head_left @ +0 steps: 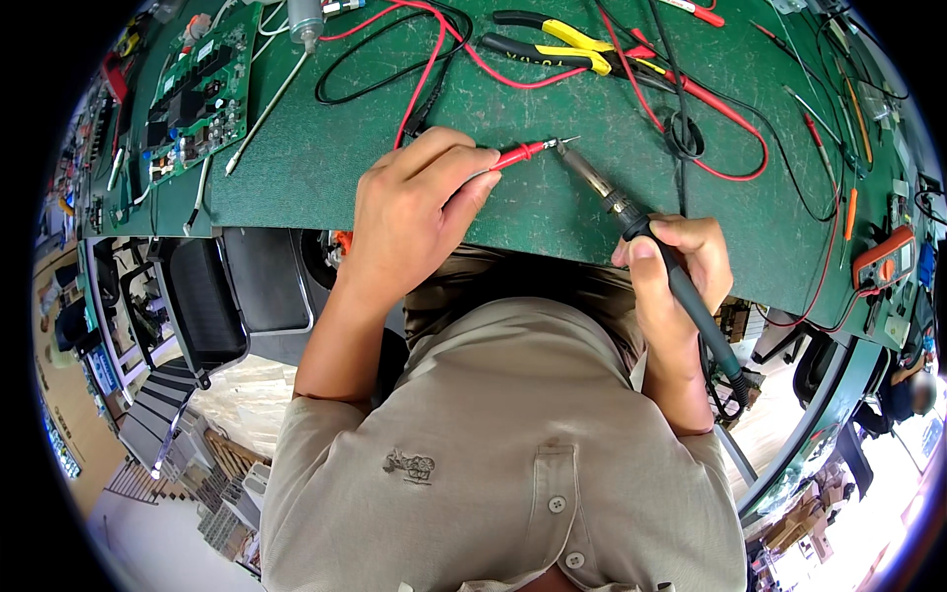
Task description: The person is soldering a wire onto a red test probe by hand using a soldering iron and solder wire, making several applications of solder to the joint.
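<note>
Now it's tip to tip over the green counter [306,168]

Left hand [414,197] pinches a red test probe [517,156] in thumb and fingers, right hand [688,259] wraps a soldering iron [700,311], and the iron's tip sits at the probe's metal end, yellow-and-black pliers [575,55] lying beyond

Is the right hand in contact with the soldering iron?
Touching: the head view shows the right hand gripping the soldering iron between thumb and fingers.

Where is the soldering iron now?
In the head view, the soldering iron is right of centre in the right hand, its tip at or near the metal end of the red probe in the left hand.
</note>
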Tool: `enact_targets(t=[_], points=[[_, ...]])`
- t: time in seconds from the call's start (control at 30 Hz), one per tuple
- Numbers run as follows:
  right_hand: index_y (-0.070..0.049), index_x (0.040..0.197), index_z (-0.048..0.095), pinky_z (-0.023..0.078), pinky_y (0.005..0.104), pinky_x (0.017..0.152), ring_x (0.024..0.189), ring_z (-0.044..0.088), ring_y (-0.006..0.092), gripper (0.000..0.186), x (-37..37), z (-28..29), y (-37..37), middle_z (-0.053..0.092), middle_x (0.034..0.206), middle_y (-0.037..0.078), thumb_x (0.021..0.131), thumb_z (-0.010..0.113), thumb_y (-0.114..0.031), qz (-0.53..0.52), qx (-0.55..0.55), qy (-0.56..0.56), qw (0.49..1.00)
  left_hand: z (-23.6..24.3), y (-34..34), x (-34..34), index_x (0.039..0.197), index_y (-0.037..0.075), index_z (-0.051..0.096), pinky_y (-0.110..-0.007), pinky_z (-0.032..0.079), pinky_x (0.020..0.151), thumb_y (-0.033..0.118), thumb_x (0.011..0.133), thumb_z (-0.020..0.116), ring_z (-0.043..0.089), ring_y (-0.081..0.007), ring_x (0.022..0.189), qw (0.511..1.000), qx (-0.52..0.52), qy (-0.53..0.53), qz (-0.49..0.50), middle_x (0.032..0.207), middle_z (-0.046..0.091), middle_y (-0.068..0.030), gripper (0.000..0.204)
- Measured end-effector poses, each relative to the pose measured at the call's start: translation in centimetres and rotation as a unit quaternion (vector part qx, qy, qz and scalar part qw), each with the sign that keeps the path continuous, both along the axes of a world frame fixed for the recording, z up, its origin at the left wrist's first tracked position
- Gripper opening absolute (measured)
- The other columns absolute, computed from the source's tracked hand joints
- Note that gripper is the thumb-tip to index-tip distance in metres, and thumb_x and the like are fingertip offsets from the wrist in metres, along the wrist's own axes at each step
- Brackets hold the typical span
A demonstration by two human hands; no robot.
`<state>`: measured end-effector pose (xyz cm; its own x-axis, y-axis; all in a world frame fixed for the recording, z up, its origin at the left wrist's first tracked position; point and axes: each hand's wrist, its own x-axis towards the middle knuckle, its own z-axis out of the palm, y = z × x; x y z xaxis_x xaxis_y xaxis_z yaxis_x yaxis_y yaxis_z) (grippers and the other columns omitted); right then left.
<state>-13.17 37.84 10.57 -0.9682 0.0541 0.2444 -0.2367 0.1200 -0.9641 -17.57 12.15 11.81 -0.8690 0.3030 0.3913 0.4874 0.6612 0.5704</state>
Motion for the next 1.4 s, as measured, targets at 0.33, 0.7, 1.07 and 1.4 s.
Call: enact_targets(t=[0.33, 0.7, 1.07, 1.4], points=[[0.0, 0.098, 0.056, 0.05, 0.0253, 0.058, 0.065, 0.064, 0.0104, 0.023, -0.02, 0.22, -0.44, 0.067, 0.075, 0.009, 0.089, 0.076, -0.007, -0.001, -0.03, -0.01, 1.0, -0.33, 0.04, -0.1, 0.095, 0.007, 0.071, -0.035, 0.051, 0.061, 0.01, 0.084, 0.077, 0.066, -0.0244, 0.069, 1.0, 0.007, 0.02, 0.004, 0.089, 0.067, -0.0037, 0.013], [0.0, 0.097, 0.057, 0.049, 0.0249, 0.058, 0.065, 0.064, 0.0104, 0.022, 0.06, 0.22, -0.36, 0.067, 0.075, 0.009, 0.088, 0.076, -0.006, -0.013, -0.011, -0.018, 1.0, -0.4, 0.08, -0.16, 0.095, 0.006, 0.071, -0.035, 0.051, 0.06, 0.011, 0.084, 0.077, 0.065, -0.024, 0.069, 1.0, 0.007, 0.022, 0.003, 0.089, 0.067, -0.0037, 0.013], [0.001, 0.103, 0.052, 0.053, 0.0265, 0.063, 0.069, 0.066, 0.013, 0.022, -0.04, 0.44, -0.36, 0.067, 0.077, 0.011, 0.09, 0.07, 0.001, 0.014, -0.047, -0.034, 0.998, -0.49, 0.04, -0.18, 0.094, 0.007, 0.072, -0.035, 0.05, 0.06, 0.011, 0.084, 0.077, 0.065, -0.023, 0.068, 0.999, 0.007, 0.035, 0.002, 0.088, 0.067, -0.0027, 0.013], [0.0, 0.102, 0.052, 0.053, 0.0261, 0.062, 0.066, 0.066, 0.0128, 0.022, 0.05, 0.37, -0.42, 0.068, 0.075, 0.011, 0.09, 0.071, 0.0, -0.01, -0.027, -0.03, 0.999, -0.22, 0.04, 0.04, 0.1, 0.003, 0.074, -0.033, 0.053, 0.063, 0.004, 0.08, 0.081, 0.067, -0.0258, 0.074, 1.0, 0.006, 0.004, 0.008, 0.092, 0.069, -0.0099, 0.021]])
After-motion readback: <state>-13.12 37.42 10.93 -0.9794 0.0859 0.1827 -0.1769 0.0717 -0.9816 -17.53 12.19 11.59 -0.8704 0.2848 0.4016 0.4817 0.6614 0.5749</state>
